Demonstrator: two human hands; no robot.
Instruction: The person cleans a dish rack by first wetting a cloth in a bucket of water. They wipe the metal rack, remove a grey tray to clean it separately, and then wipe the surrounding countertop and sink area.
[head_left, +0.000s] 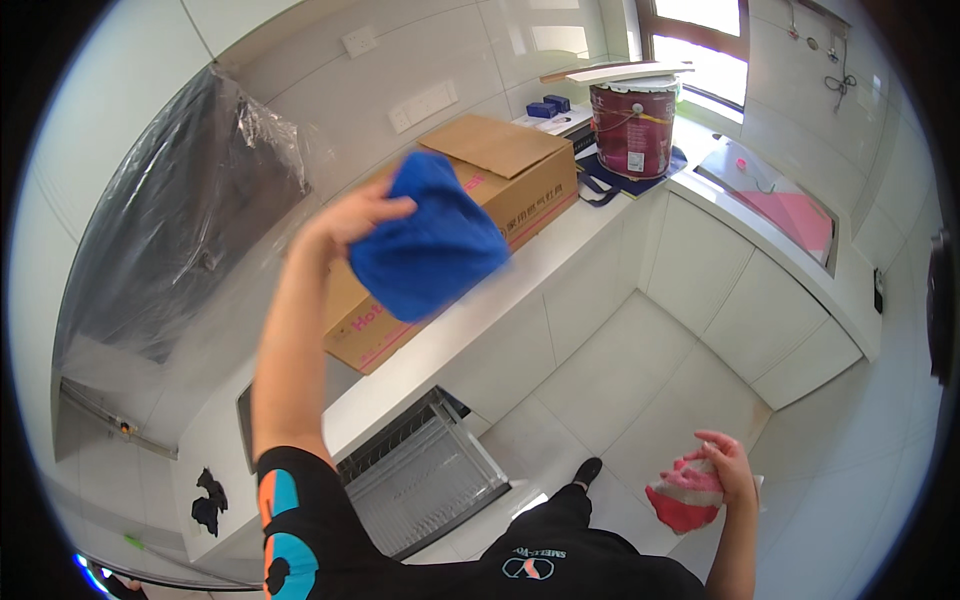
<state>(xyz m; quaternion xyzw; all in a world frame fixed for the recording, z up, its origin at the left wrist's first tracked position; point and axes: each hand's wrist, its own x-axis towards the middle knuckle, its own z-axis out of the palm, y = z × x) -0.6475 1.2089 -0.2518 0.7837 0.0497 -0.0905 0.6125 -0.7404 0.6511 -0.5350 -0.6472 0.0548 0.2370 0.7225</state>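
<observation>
My left hand (360, 217) grips a blue cloth (431, 240) by its upper left side. The cloth is spread and slightly blurred, in front of a large cardboard box (536, 199) on the white countertop (480, 311); whether it touches the box I cannot tell. Low at the right, my right hand (724, 465) holds a crumpled cloth (686, 495) with red, pink and pale stripes above the tiled floor.
A dark red paint bucket (634, 135) with boards (630, 73) on top stands in the counter's corner. Below the counter a drawer (427, 480) is pulled out. Plastic film drapes a range hood (180, 225). A sink (787, 210) lies at right. Black fabric (208, 502) rests at left.
</observation>
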